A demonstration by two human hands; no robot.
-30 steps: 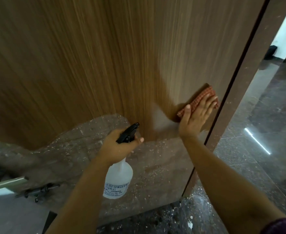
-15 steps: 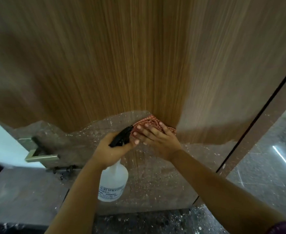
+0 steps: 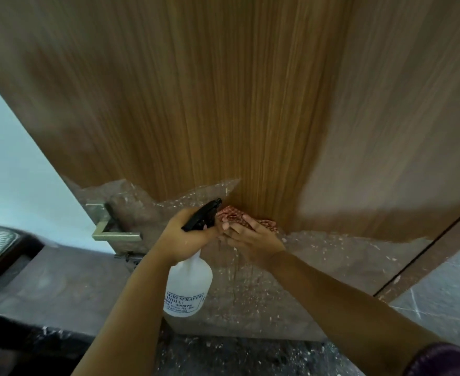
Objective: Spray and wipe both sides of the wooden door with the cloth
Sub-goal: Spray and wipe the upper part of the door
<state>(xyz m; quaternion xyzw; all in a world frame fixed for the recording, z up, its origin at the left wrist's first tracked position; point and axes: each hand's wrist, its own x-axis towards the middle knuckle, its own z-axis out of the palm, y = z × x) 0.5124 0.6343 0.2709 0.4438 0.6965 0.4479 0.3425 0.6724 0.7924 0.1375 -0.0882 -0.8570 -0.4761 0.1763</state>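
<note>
The right hand (image 3: 250,240) presses a red checked cloth (image 3: 246,219) flat against the wooden door (image 3: 223,104), fingers spread over it — right where bare veneer meets the speckled protective film (image 3: 332,267). Just beside it, the left hand (image 3: 185,234) grips a white spray bottle (image 3: 188,286) by its black trigger head (image 3: 203,214), near the metal lever handle (image 3: 115,229).

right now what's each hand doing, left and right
Left hand: grips the spray bottle by its neck.
Right hand: fingers flat, pressing the cloth on the door.

one door (image 3: 223,104), one cloth (image 3: 235,217), one bottle (image 3: 189,283)
</note>
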